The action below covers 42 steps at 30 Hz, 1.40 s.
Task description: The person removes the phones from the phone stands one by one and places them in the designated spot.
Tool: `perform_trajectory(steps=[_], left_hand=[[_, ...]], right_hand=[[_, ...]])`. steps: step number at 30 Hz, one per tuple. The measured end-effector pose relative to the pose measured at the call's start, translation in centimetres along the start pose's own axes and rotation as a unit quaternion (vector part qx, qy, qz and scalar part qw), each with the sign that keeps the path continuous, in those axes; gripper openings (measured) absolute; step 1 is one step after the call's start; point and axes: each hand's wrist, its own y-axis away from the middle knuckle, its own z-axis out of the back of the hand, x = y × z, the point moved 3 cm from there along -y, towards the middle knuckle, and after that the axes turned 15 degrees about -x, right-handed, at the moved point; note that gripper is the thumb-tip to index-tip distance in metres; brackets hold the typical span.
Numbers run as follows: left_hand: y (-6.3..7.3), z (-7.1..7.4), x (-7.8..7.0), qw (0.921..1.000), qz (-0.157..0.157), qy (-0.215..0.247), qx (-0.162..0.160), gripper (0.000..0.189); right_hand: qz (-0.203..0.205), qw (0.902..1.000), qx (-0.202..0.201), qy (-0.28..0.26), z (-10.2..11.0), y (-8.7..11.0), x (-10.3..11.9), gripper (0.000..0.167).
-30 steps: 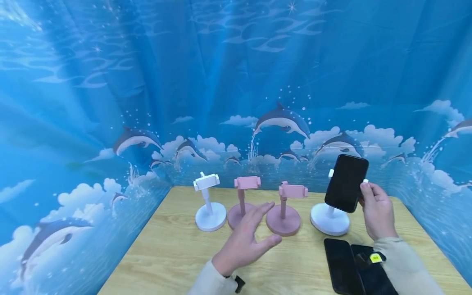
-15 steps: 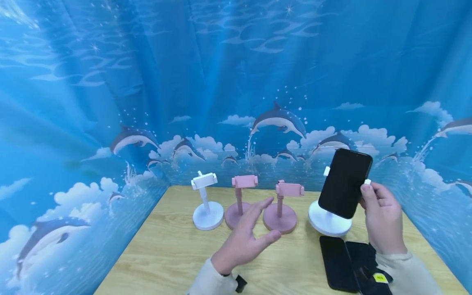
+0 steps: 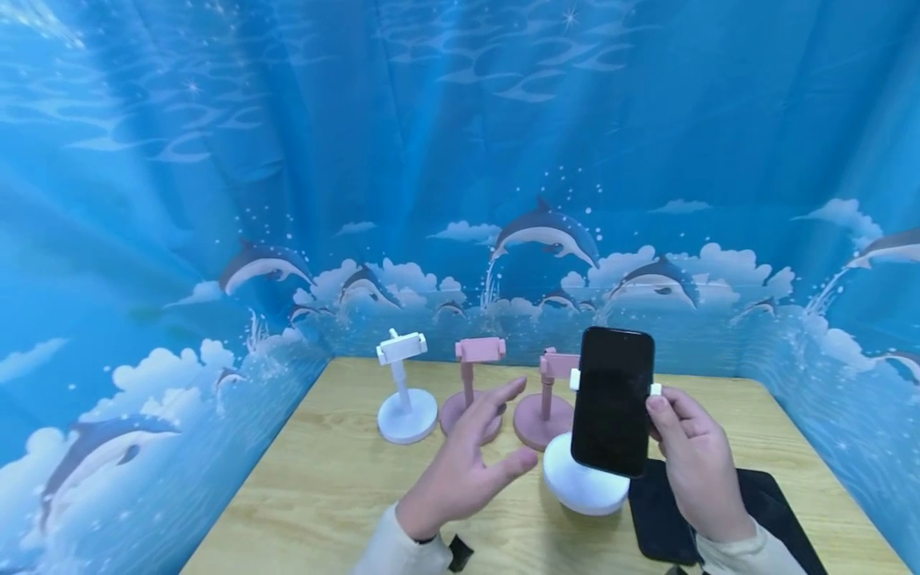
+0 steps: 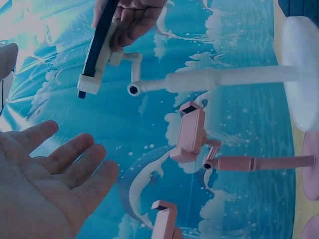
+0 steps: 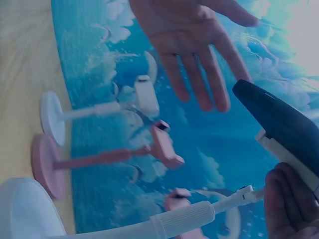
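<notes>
My right hand (image 3: 699, 467) grips the side of the clamp (image 5: 286, 157) of a white phone stand (image 3: 585, 487), its thumb at the small white jaw. A black smartphone (image 3: 614, 399) sits upright in that clamp, screen toward me. The stand's round base leans, close over the table. My left hand (image 3: 463, 475) is held out with fingers spread, to the left of this stand, holding nothing. In the left wrist view the open palm (image 4: 45, 189) faces the phone's side, with a gap between them.
Behind stand another white phone stand (image 3: 407, 417) and two pink ones, the left (image 3: 480, 350) and the right (image 3: 542, 423), which the phone partly covers. Black phones (image 3: 657, 523) lie on the wooden table (image 3: 287, 495) under my right arm. A dolphin-print curtain (image 3: 460, 160) surrounds the table.
My right hand has brought the white stand with its phone leftward and nearer to me, beside my left hand. The left hand has stayed almost still.
</notes>
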Motion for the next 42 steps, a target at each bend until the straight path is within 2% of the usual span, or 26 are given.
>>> perform_trajectory(steps=[5, 10, 18, 21, 28, 34, 37, 40, 42], left_hand=[[0.4, 1.4, -0.3, 0.9994, 0.008, -0.027, -0.019, 0.068], [0.7, 2.4, -0.3, 0.9987, 0.019, -0.030, -0.036, 0.069], [1.0, 3.0, 0.1, 0.9986, 0.038, -0.013, -0.036, 0.066], [1.1, 3.1, 0.5, 0.9985, 0.036, -0.008, -0.040, 0.064], [1.4, 3.2, 1.5, 0.9973, 0.054, -0.015, -0.047, 0.066], [1.6, 2.8, 2.5, 0.9973, 0.065, -0.018, -0.028, 0.068], [1.6, 2.7, 3.1, 0.9969, 0.073, -0.023, -0.019, 0.068], [1.5, 2.8, 3.6, 0.9960, 0.086, -0.009, -0.020, 0.063], [1.4, 2.9, 3.9, 0.9955, 0.090, 0.007, -0.029, 0.056]], right_hand=[[0.000, 0.9989, 0.046, -0.009, -2.3, 1.3, -1.0, 0.021], [-0.015, 0.9976, 0.068, -0.007, -3.8, 2.2, -2.1, 0.024], [-0.030, 0.9952, 0.090, 0.023, -5.4, 3.8, -2.8, 0.029], [-0.033, 0.9945, 0.097, 0.022, -6.0, 4.3, -3.1, 0.029], [-0.037, 0.9944, 0.099, 0.009, -6.6, 5.4, -4.1, 0.026], [-0.038, 0.9931, 0.108, -0.025, -6.7, 5.7, -4.7, 0.021], [-0.038, 0.9922, 0.117, -0.018, -6.7, 5.5, -4.7, 0.023], [-0.023, 0.9902, 0.137, -0.006, -6.6, 5.1, -4.5, 0.026], [0.001, 0.9888, 0.149, -0.005, -6.4, 4.8, -4.2, 0.026]])
